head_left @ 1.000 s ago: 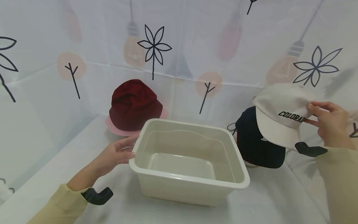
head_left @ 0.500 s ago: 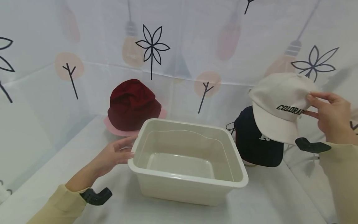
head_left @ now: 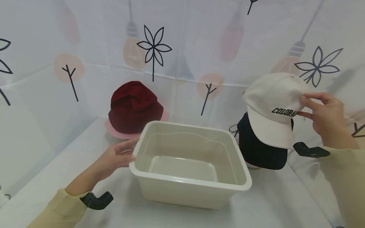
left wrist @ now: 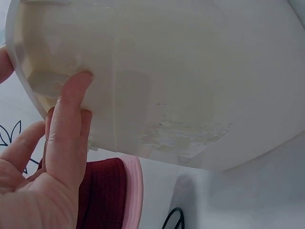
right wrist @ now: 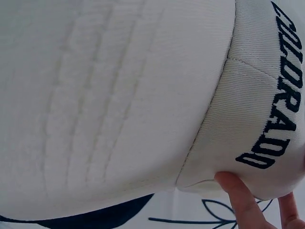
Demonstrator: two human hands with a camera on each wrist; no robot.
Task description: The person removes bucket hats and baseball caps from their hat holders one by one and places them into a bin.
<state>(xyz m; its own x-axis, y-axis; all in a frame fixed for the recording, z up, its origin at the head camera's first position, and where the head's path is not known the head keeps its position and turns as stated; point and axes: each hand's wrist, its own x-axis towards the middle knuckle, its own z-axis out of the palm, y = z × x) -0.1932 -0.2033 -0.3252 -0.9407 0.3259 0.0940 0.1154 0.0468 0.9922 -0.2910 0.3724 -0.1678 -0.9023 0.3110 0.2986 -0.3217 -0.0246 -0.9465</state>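
My right hand [head_left: 328, 117] pinches the side of a white baseball cap [head_left: 273, 95] between thumb and fingers, beside its dark COLORADO lettering. In the right wrist view, the cap's stitched brim [right wrist: 109, 105] fills the left side and fingertips press at its lower edge. The white cap overlaps a navy cap [head_left: 265, 156] in the head view, hiding most of that crown. My left hand [head_left: 114, 161] holds the left rim of a cream plastic tub [head_left: 185, 180], thumb at the rim. Left wrist view shows the fingers [left wrist: 71, 109] against the tub's outer wall [left wrist: 190, 71].
A dark red bucket hat [head_left: 134, 107] with a pink brim stands behind the tub's left corner. A thin black cord loop [head_left: 233, 129] shows beside the navy cap. Behind everything hangs a patterned white cloth [head_left: 176, 38]; white cloth [head_left: 114, 205] also covers the table.
The white cap has risen in my right hand and then shifted left over the navy cap. My left hand keeps its place on the tub, and the head view has turned slightly.
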